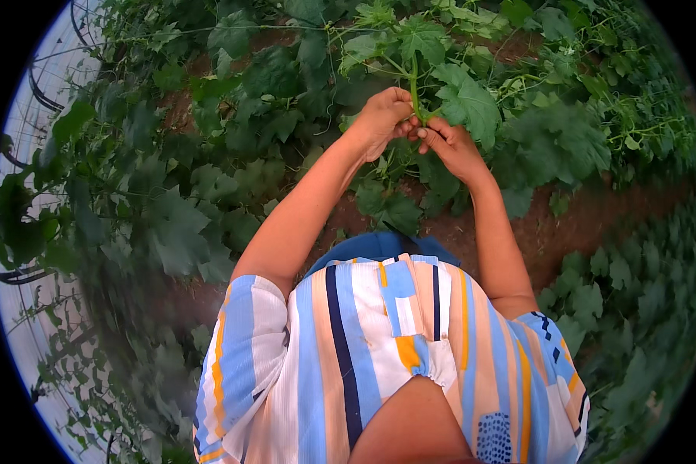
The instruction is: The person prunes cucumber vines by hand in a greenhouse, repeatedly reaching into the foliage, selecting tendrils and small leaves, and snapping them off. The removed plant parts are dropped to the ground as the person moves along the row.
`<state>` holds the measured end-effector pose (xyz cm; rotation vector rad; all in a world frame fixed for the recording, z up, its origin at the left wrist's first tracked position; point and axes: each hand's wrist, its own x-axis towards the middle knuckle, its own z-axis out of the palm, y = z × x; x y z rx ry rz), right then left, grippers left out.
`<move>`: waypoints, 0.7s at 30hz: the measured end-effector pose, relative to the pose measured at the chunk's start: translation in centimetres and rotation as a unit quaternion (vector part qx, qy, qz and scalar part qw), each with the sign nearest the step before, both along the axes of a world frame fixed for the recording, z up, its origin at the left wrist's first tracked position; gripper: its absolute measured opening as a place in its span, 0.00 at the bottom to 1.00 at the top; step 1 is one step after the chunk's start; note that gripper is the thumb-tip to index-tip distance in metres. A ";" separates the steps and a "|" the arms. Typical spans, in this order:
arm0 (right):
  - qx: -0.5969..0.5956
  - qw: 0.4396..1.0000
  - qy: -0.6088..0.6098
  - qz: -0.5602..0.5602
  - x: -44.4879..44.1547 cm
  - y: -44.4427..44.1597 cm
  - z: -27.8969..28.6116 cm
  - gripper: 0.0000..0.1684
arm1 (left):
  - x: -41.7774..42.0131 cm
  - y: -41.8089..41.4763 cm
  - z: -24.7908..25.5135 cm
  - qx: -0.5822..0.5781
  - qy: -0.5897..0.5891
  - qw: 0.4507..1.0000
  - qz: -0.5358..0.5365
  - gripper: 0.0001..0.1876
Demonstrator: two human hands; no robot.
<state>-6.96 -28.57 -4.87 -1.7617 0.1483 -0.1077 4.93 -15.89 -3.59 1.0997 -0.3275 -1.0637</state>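
In front of me stands a green vine shoot (414, 87) with lobed leaves, and both my hands meet at its lower part. My left hand (385, 119) has its fingers closed around the stem from the left side. Just below, my right hand (455, 148) pinches the stem near a node between thumb and fingers. One broad lobed leaf (470, 104) spreads over the right hand. Thin tendrils curl near the shoot, and my fingers hide the stem where they grip it.
A thin horizontal trellis string (238, 28) crosses above the hands, and a hanging string (332, 75) drops from it. Dense vine foliage (174, 226) lies left. Bare soil (603, 214) forms a strip at right. Pale sheeting (40, 319) with dark curved pipes (40, 95) borders the far left.
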 end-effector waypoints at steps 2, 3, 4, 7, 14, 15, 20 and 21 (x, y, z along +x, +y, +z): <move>-0.001 1.000 -0.006 -0.005 -0.1 -0.3 0.6 0.13 | -0.6 -0.1 0.3 -0.051 0.054 0.997 0.024 0.03; -0.006 1.000 -0.011 -0.005 -0.1 -0.4 0.7 0.13 | -0.8 -0.1 0.4 -0.075 0.081 0.993 0.037 0.02; -0.012 1.000 -0.016 -0.004 -0.2 -0.6 1.0 0.13 | -1.1 0.0 0.5 -0.097 0.097 0.990 0.041 0.02; -0.001 0.998 -0.030 0.046 -0.1 -0.8 2.0 0.11 | -0.3 0.7 0.3 -0.199 0.144 0.967 0.060 0.03; 0.103 0.993 -0.045 -0.029 -3.4 -1.1 -0.6 0.10 | 3.5 4.1 2.9 -0.116 -0.010 0.990 0.075 0.18; 0.113 0.991 -0.050 -0.050 -3.2 -1.1 -0.9 0.09 | 1.3 3.7 4.6 -0.033 -0.055 0.996 0.069 0.19; 0.223 0.965 -0.096 -0.100 -1.4 -0.7 -1.5 0.11 | -2.6 1.4 5.4 0.067 -0.285 0.956 0.028 0.22; 0.253 0.956 -0.115 -0.098 -1.0 -0.8 -2.5 0.12 | -2.4 0.9 5.7 0.054 -0.264 0.962 0.028 0.22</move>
